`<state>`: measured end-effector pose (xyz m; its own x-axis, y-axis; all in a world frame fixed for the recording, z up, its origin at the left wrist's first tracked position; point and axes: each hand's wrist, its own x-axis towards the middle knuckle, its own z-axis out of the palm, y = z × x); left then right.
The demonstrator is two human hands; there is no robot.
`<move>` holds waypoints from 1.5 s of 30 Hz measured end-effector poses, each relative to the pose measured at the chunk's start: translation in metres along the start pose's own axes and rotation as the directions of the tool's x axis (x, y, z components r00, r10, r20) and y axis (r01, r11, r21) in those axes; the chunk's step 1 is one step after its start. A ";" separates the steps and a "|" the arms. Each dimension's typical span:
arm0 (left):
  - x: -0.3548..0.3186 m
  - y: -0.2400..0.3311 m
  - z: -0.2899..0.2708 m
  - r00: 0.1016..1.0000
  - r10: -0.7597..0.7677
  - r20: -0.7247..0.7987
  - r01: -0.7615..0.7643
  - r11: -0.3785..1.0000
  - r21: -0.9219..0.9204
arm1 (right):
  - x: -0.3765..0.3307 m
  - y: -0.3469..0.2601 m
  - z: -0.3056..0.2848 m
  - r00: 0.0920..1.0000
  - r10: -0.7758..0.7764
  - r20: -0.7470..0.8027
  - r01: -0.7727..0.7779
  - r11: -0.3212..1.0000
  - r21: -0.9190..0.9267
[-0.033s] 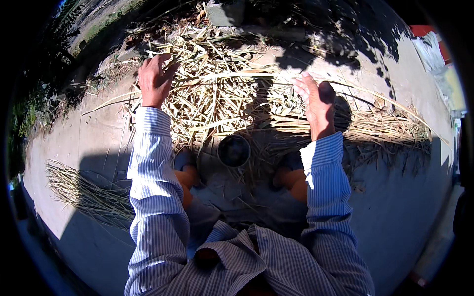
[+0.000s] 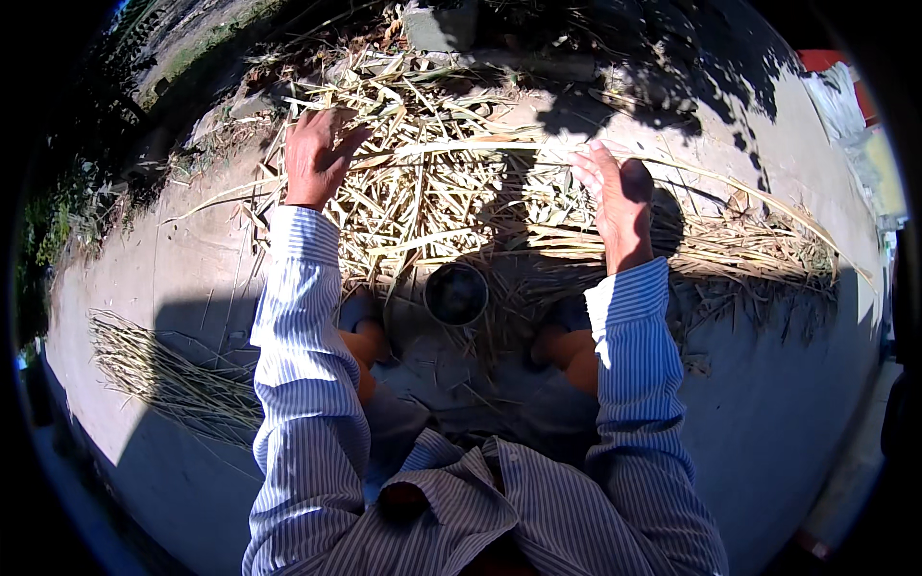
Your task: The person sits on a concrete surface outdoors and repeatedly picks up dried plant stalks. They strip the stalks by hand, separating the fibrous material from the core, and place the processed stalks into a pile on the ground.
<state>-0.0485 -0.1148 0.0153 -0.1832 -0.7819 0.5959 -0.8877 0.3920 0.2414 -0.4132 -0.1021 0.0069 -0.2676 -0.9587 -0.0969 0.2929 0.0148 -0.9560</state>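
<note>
A long, pale dry stalk [image 2: 471,146] stretches from side to side above a heap of straw-like stalks [image 2: 413,211]. My left hand [image 2: 317,161] is closed around its left part, thumb toward the right; the fingertips are partly hidden. Farther right, my right hand [image 2: 615,197] grips the same stalk, fingers pointing up and left. From there the stalk bends down to the far right in a thin tail. Between my feet stands a dark round container [image 2: 455,294], whose contents are too shaded to make out.
A bundle of thin stalks [image 2: 173,379] lies on the concrete at the left. Longer stalks [image 2: 740,245] are laid out at the right. A grey block [image 2: 440,27] sits behind the heap, and tree shadows cross the ground at the far right.
My left hand has shifted slightly to the right along the stalk, with its thumb turned more rightward. My right hand has barely moved.
</note>
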 end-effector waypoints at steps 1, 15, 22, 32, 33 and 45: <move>0.001 0.000 0.011 0.988 -0.015 0.156 0.037 0.990 -0.136 | -0.001 -0.001 0.001 1.000 0.011 0.000 -0.011 1.000 0.000; 0.005 0.012 0.044 0.891 -0.405 0.205 0.310 0.215 -0.926 | -0.002 -0.008 -0.008 0.997 -0.069 0.044 0.070 0.997 -0.029; -0.007 0.043 0.046 0.898 -0.158 0.410 0.408 0.649 -0.643 | 0.003 -0.013 -0.008 1.000 -0.001 -0.025 0.000 0.998 -0.057; -0.005 0.058 0.051 0.905 -0.301 0.300 0.397 0.348 -0.849 | -0.001 -0.016 -0.012 0.999 -0.021 -0.043 0.018 0.997 -0.075; -0.001 0.050 0.044 0.871 -0.395 0.291 0.365 0.125 -0.922 | -0.002 -0.015 -0.013 0.999 -0.020 -0.032 0.018 0.997 -0.074; -0.005 0.049 0.030 0.932 0.110 0.345 -0.019 0.966 -0.256 | 0.002 -0.010 -0.001 0.998 -0.012 -0.054 0.014 0.999 0.047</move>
<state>-0.1042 -0.1060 0.0008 -0.4146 -0.8528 0.3174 -0.7461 0.5183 0.4181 -0.4172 -0.1037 0.0157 -0.3200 -0.9421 -0.1002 0.3314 -0.0122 -0.9434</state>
